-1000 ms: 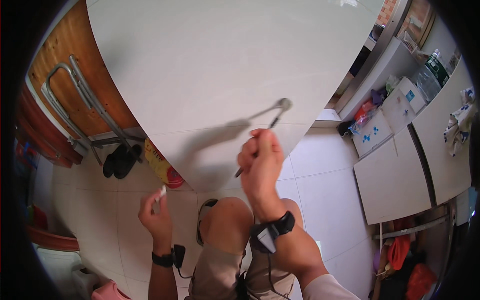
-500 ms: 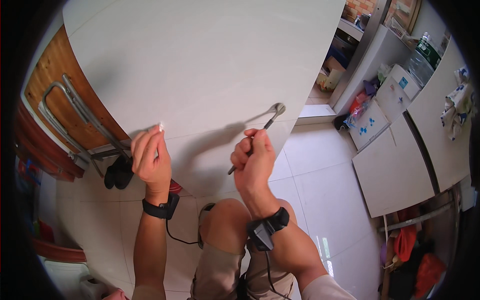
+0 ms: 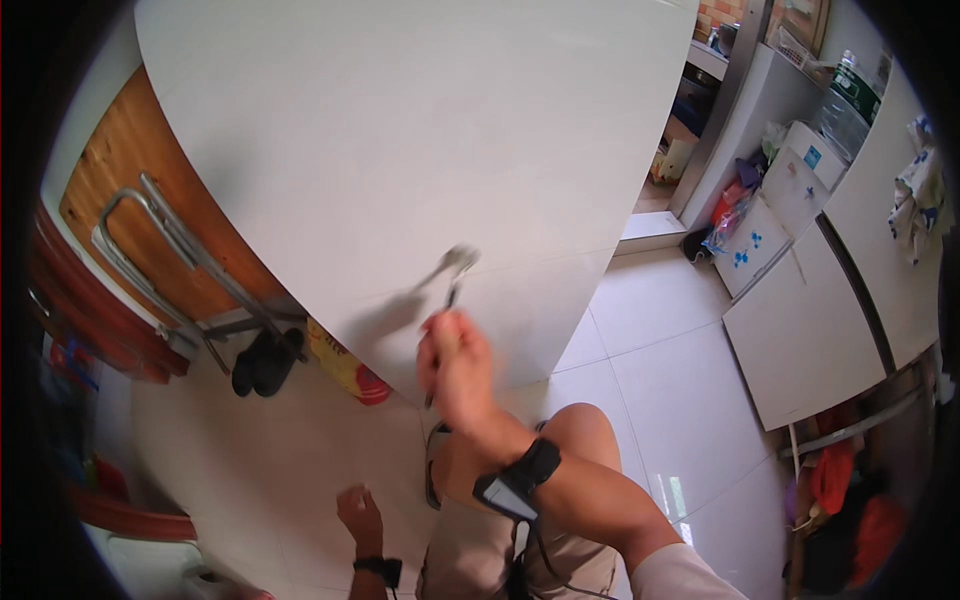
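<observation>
In front of me stretches a large white panel (image 3: 400, 150) with a faint seam across its lower part. My right hand (image 3: 458, 365) is closed around the dark handle of a slim tool (image 3: 455, 293). Its rounded silver head, blurred by motion, is at the panel, beside its shadow; I cannot tell whether it touches. Low down, beside my knee, my left hand (image 3: 360, 512) is away from the panel with its fingers curled. Whatever it may hold is too small and blurred to make out.
Left are a folded metal-tube frame (image 3: 165, 235), dark shoes (image 3: 268, 362) and a yellow-and-red bag (image 3: 347, 365) under the panel edge. A white cabinet (image 3: 810, 325) and a large water bottle (image 3: 850, 105) stand right. My knees (image 3: 585, 435) are below the panel.
My left hand, which was pinching a small white piece by the panel's edge, has dropped toward my lap. My right hand has moved left and down with the tool. The yellow-and-red bag shows more.
</observation>
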Action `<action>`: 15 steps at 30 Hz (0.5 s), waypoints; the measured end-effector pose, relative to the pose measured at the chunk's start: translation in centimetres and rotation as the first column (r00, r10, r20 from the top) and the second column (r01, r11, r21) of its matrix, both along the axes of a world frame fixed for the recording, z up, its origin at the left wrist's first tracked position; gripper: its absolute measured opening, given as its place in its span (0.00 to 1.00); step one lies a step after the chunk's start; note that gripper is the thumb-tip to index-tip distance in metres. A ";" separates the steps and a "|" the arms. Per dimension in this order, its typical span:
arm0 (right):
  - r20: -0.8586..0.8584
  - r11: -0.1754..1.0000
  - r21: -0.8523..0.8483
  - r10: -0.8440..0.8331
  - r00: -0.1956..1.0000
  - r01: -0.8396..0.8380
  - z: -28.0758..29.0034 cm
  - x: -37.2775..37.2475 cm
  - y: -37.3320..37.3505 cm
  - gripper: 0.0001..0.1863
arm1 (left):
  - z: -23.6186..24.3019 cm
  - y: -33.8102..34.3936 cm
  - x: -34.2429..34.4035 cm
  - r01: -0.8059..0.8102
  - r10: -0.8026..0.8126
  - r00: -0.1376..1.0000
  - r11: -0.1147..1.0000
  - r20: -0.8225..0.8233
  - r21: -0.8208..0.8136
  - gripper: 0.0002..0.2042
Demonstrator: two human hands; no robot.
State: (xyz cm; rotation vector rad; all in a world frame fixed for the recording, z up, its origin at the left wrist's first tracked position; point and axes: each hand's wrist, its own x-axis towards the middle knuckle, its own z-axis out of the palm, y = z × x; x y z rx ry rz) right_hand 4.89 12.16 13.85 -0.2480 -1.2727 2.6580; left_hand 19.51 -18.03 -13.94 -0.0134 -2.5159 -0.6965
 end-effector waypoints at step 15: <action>0.002 0.994 0.087 0.060 0.998 -0.060 -0.9 -0.1 -2.2 0.16 | 7.1 4.3 -5.5 -0.142 0.130 0.990 0.884 0.057 0.445 0.09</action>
